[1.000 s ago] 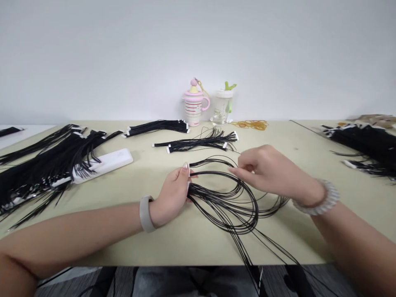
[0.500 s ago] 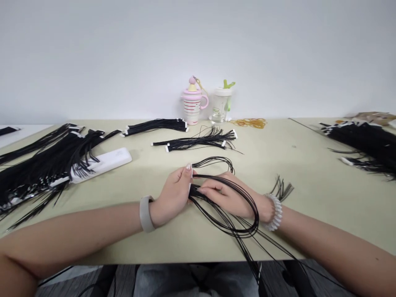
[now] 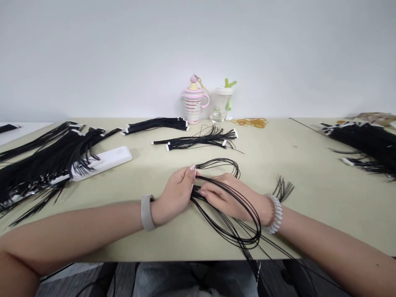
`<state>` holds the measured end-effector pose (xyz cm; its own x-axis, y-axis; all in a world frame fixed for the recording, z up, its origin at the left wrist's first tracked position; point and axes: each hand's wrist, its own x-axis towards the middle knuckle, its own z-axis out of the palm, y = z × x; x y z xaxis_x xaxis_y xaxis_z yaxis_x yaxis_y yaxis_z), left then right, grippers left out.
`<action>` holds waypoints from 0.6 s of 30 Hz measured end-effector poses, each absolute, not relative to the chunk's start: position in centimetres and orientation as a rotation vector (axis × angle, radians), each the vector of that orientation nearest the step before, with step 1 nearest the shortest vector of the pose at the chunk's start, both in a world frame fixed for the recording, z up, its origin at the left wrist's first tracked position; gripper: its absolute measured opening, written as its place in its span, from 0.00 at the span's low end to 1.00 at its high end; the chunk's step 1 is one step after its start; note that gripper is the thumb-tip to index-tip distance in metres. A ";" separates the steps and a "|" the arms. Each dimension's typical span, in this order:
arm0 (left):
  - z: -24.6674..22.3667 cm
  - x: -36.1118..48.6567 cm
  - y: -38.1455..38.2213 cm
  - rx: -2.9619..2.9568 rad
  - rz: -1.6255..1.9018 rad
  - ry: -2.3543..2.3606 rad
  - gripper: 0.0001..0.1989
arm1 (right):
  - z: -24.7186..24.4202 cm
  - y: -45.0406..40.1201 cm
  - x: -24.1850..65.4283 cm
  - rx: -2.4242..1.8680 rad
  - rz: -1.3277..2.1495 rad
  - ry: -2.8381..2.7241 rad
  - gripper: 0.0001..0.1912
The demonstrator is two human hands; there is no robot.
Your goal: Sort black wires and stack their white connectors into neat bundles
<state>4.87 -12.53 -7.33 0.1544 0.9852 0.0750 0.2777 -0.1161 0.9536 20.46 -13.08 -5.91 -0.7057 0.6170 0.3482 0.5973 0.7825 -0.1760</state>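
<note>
Black wires [image 3: 259,231], looped and fitted with white connectors [image 3: 192,191] at one end, lie at the near middle of a pale worktop [image 3: 309,173], between the two hands. The left hand [image 3: 175,189] is closed on the connector end, its thumb pressed on the uppermost piece. The right hand [image 3: 230,196] has its thumb and forefinger pinched on strands just beside the connectors; the exact contact is partly hidden by the fingers. One broad loop crosses in front of the right hand, a smaller loop arches beyond it, a splayed tuft shows behind the right wrist, and several long strands hang over the near edge.

The step in hand appears to be the gathering or separating of strands at their connector end. The next move seems to call for a steady left grip and a selective right one, so that the chosen strands run free of the broad loop without snagging.

Surroundings: a left pile of wires [image 3: 37,169] partly overlies a white case [image 3: 114,159]; a right pile of wires [image 3: 368,142] lies opposite. Beyond the hands are two smaller bundles, a pink-lidded mug [image 3: 192,108], a clear cup [image 3: 221,105] and yellowish bands [image 3: 252,122].
</note>
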 end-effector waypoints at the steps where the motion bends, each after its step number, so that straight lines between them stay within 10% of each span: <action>1: -7.3 4.9 -12.5 1.546 1.012 1.257 0.20 | -5.8 -13.1 20.4 -0.930 0.063 -2.593 0.12; 11: -7.4 5.1 -12.6 1.380 0.963 1.303 0.17 | -1.7 -9.9 26.1 -1.442 0.129 -1.962 0.06; 18: -7.2 5.1 -12.6 1.358 0.955 1.291 0.16 | 0.4 -6.9 30.6 -0.789 0.637 -0.916 0.10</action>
<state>5.07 -12.60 -7.19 0.1209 0.9888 -0.0871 0.2061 0.0608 0.9766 30.61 -6.92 0.41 0.4681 0.7652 0.4421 -0.1483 0.5612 -0.8143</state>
